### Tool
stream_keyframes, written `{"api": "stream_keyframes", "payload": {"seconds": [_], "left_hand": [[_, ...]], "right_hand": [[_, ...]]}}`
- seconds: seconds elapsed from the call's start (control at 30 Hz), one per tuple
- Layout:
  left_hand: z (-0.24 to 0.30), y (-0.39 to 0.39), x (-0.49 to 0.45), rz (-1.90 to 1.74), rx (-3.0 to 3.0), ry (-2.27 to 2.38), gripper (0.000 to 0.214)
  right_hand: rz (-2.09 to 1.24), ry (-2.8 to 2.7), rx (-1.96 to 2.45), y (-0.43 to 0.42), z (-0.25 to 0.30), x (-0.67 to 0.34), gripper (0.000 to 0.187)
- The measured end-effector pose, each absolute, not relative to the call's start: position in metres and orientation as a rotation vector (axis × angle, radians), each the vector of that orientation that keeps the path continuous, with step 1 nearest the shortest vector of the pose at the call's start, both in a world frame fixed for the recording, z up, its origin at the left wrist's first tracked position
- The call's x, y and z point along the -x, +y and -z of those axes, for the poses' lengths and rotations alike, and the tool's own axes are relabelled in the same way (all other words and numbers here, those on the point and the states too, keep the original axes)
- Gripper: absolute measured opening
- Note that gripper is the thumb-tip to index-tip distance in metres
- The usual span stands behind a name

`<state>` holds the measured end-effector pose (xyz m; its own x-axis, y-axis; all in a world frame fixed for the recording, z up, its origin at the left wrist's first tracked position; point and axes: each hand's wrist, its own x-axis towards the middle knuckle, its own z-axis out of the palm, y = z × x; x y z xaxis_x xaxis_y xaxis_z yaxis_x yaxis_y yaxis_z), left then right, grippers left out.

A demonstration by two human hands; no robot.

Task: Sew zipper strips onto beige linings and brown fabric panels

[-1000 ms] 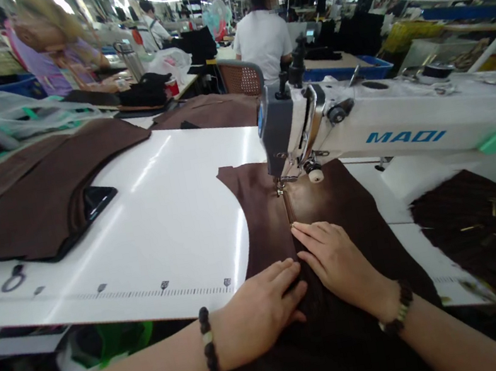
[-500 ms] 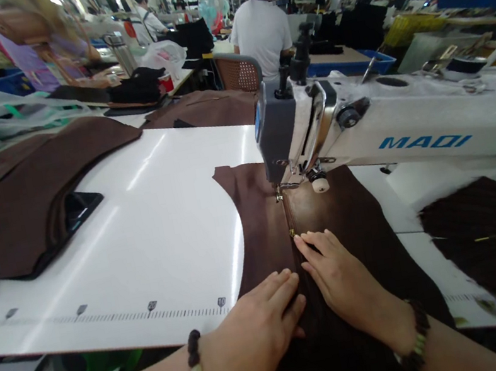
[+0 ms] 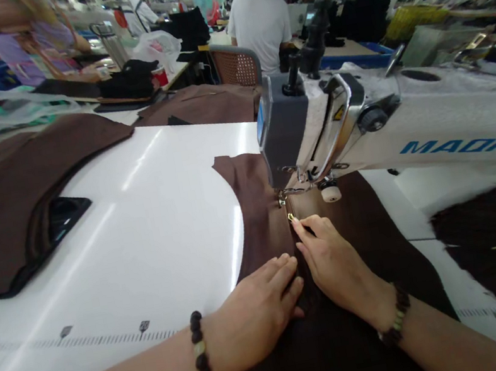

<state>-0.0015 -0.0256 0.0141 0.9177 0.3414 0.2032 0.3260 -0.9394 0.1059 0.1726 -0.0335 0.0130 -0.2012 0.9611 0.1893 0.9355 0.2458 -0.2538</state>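
Right hand (image 3: 333,260) at zipper pull (image 3: 291,217); sewing machine (image 3: 446,112) cut off.

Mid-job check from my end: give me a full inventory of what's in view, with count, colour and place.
Sewing machine: one, white and grey, right
Fabric panel: one, dark brown, under the machine's needle area
Zip pull: one, gold-coloured, on the panel
Worktop: one, white, centre
Stacked panels: several, brown, left
Far fabric: count unclear, brown, beyond the worktop
Dark bundle: one, brown with gold-coloured bits, right
Chair: one, brown, behind
Cup: one, red, back left
Co-workers: at least three, white or purple tops, background; the rest is too blurred to count
Bracelets: two, dark-beaded, one per wrist
Left hand: one, bare, flat on the panel
Right hand: one, bare, fingertips at the zip pull
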Motion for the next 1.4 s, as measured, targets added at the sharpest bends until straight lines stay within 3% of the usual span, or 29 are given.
{"api": "stream_keyframes", "payload": {"seconds": [0.37,0.6,0.83,1.4], "left_hand": [[-0.018,0.001,-0.002,-0.319,-2.973,0.509,0.028],[-0.021,0.012,-0.004,-0.315,-2.942,0.523,0.03],[-0.017,-0.009,0.0,-0.308,-2.85,0.635,0.033],[-0.012,0.014,-0.002,-0.362,-2.82,0.591,0.027]], "right_hand": [[-0.045,-2.285,1.747,-0.004,-0.016,-0.177,0.039],[-0.211,-2.338,1.563,0.003,-0.018,-0.2,0.044],[-0.011,-2.378,1.855,-0.04,-0.01,-0.191,0.045],[-0.141,-2.466,1.72,-0.01,-0.01,-0.209,0.049]]}}
